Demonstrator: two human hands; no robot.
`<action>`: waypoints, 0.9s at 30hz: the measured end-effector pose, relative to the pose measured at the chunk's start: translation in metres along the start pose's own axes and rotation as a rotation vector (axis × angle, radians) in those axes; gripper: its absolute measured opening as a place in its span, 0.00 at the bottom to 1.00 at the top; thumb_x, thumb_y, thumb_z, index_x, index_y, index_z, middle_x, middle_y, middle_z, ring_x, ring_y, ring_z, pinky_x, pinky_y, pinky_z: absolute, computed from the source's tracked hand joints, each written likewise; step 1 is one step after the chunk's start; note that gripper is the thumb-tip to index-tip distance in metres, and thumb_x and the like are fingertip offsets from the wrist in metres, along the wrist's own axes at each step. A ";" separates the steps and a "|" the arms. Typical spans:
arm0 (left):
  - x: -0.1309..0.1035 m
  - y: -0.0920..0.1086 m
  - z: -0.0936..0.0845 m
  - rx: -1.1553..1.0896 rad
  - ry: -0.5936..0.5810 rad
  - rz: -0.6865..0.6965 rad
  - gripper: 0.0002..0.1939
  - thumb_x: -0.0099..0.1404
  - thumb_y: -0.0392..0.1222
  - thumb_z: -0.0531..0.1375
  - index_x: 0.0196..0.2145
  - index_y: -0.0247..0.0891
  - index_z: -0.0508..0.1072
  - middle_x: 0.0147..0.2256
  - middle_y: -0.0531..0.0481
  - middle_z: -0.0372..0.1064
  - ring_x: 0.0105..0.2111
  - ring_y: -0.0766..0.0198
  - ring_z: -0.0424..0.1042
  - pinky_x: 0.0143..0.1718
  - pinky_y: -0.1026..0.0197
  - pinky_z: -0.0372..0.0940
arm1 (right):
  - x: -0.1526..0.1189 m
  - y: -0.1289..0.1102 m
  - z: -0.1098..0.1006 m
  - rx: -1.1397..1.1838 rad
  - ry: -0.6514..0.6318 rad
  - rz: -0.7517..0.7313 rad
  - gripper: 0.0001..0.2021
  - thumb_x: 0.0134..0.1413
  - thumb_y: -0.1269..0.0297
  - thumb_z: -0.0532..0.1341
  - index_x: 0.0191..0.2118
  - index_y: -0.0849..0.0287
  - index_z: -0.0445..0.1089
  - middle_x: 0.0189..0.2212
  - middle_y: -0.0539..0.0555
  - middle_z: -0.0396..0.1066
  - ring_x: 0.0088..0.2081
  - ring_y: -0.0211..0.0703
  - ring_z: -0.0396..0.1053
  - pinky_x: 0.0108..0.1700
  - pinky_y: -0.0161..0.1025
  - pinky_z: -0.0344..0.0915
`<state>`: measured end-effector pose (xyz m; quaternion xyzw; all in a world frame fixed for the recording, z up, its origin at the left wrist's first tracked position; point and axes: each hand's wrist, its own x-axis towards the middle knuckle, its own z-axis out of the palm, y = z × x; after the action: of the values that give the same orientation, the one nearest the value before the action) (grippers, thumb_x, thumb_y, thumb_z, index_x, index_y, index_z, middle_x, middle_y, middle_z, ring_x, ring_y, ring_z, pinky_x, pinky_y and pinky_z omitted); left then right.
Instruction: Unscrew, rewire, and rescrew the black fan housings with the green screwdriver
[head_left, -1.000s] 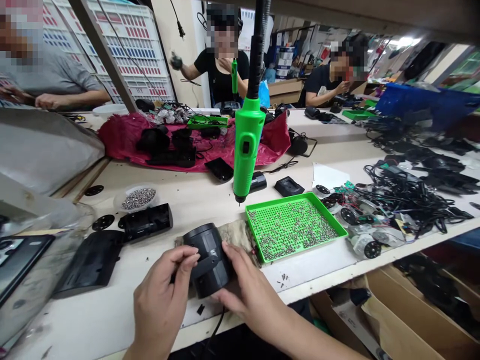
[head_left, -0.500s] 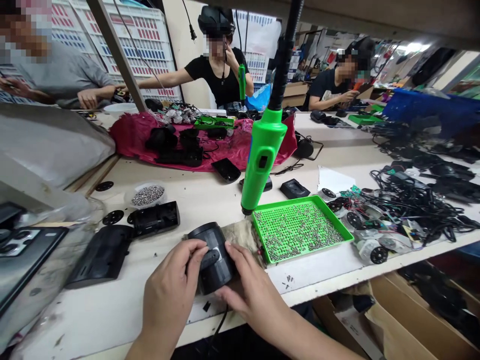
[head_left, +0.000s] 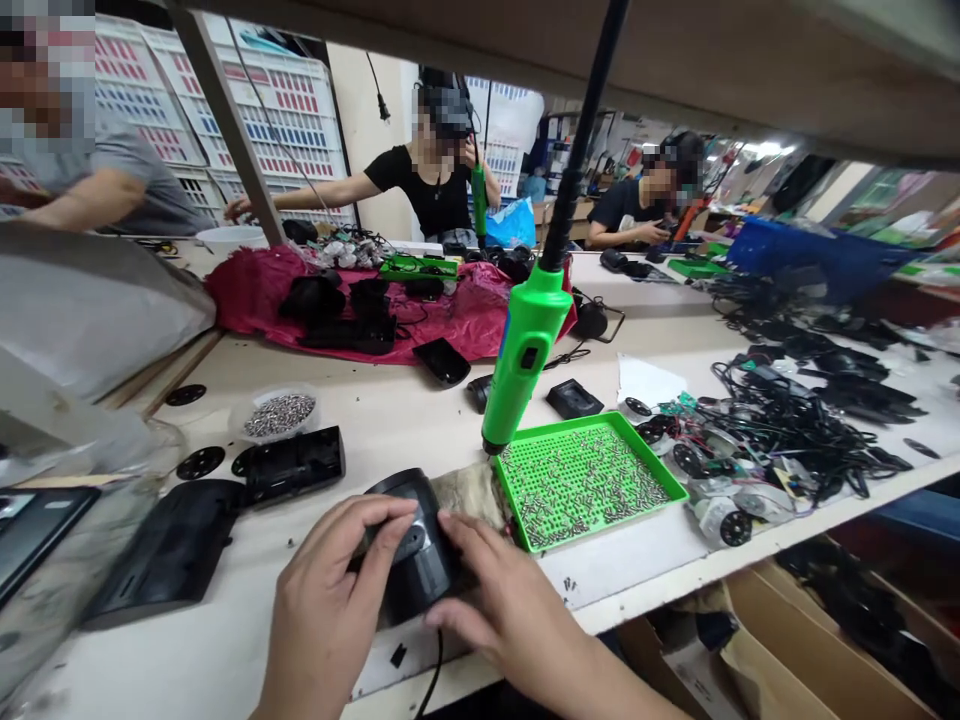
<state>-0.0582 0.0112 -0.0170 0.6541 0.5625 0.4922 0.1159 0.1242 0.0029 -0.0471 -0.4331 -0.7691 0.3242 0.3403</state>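
A rounded black plastic housing (head_left: 424, 570) with a cord below it rests near the front of the bench. My right hand (head_left: 502, 590) grips its right side, fingers on top and thumb at the lower edge. Over its upper face my left hand (head_left: 337, 570) pinches thumb and forefinger together; whatever lies between the tips is too small to make out. Just above hangs a green electric screwdriver (head_left: 525, 350), its tip pointing down, touched by neither hand. To the right, a green tray (head_left: 517, 515) holds many small screws.
At left are a tub of screws (head_left: 279, 415), black shells (head_left: 169, 550) and round black discs. Tangled cords and motor parts (head_left: 787, 420) cover the right side. Co-workers sit across the bench beyond a pink sheet (head_left: 247, 290). A shelf (head_left: 750, 80) overhangs the top.
The view has shifted, so the bench appears lower and slightly left. Both hands stay at the housing. Across the bench, a co-worker at left has drawn an arm back.
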 end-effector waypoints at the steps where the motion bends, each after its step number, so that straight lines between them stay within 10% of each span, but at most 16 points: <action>1: 0.001 -0.003 0.000 -0.004 -0.020 -0.010 0.07 0.65 0.48 0.59 0.33 0.47 0.76 0.36 0.57 0.77 0.39 0.66 0.76 0.42 0.69 0.68 | 0.006 0.001 -0.009 0.017 0.123 -0.036 0.25 0.61 0.55 0.61 0.61 0.52 0.59 0.54 0.60 0.66 0.54 0.52 0.67 0.54 0.52 0.67; 4: 0.003 -0.012 0.000 -0.015 -0.065 -0.062 0.09 0.64 0.50 0.59 0.32 0.47 0.76 0.39 0.55 0.77 0.43 0.62 0.76 0.44 0.65 0.69 | 0.042 -0.001 -0.040 0.122 0.545 -0.119 0.27 0.63 0.44 0.52 0.62 0.49 0.55 0.55 0.60 0.62 0.54 0.50 0.64 0.55 0.52 0.63; 11: 0.002 -0.019 -0.006 -0.044 -0.156 -0.308 0.16 0.59 0.59 0.60 0.35 0.47 0.79 0.37 0.52 0.79 0.39 0.57 0.78 0.39 0.60 0.73 | 0.131 -0.022 -0.066 0.632 0.308 -0.085 0.30 0.59 0.34 0.47 0.46 0.57 0.68 0.30 0.52 0.67 0.31 0.41 0.65 0.35 0.40 0.62; 20: 0.004 -0.008 -0.006 -0.372 -0.181 -0.379 0.14 0.59 0.49 0.63 0.42 0.43 0.78 0.33 0.50 0.78 0.35 0.62 0.78 0.40 0.63 0.73 | 0.094 -0.021 -0.045 0.761 0.355 -0.253 0.20 0.52 0.55 0.67 0.50 0.50 0.63 0.32 0.47 0.66 0.32 0.37 0.66 0.38 0.39 0.67; 27: 0.002 -0.012 -0.006 -0.265 -0.231 -0.348 0.18 0.60 0.52 0.62 0.48 0.48 0.76 0.34 0.52 0.78 0.36 0.63 0.77 0.41 0.63 0.71 | 0.080 -0.082 -0.057 1.108 0.455 -0.365 0.28 0.49 0.36 0.59 0.45 0.54 0.68 0.21 0.44 0.59 0.17 0.34 0.58 0.19 0.35 0.66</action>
<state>-0.0704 0.0143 -0.0210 0.5785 0.5801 0.4564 0.3473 0.1020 0.0511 0.0695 -0.1120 -0.4568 0.5113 0.7193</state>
